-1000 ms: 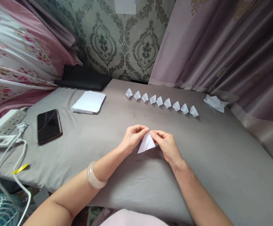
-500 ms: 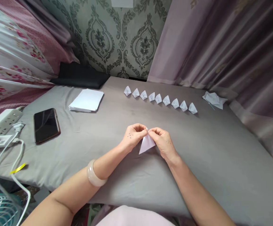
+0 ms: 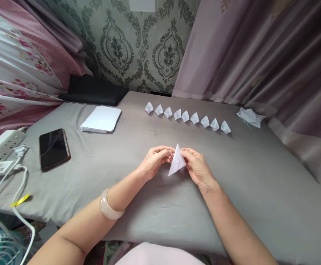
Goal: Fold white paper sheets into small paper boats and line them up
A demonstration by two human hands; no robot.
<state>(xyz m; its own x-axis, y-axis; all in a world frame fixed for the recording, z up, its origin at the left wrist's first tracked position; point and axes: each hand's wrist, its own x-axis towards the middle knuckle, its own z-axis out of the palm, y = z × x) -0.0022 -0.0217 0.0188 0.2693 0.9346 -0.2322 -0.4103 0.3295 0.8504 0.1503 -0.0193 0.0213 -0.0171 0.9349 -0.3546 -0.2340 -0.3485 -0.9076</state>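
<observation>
A white sheet of paper folded into a pointed triangle (image 3: 177, 162) is held above the grey cloth, its narrow tip pointing away from me. My right hand (image 3: 199, 165) pinches its right edge between thumb and fingers. On the other side, my left hand (image 3: 157, 159) has its thumb and fingertips closed at the paper's left edge; some of those fingers are hidden behind it. Farther off, several small folded paper boats (image 3: 186, 116) stand in a slanting row.
A stack of white paper (image 3: 101, 119) lies at the back left, near a black phone (image 3: 54, 149). A power strip (image 3: 2, 145) with white cables sits at the left edge. Loose paper scraps (image 3: 251, 117) lie far right. A fan (image 3: 2, 248) stands below the left edge.
The folded paper has turned so its tip shows above the fingers and a folded face is visible. My left hand has slid slightly left, away from the tip.
</observation>
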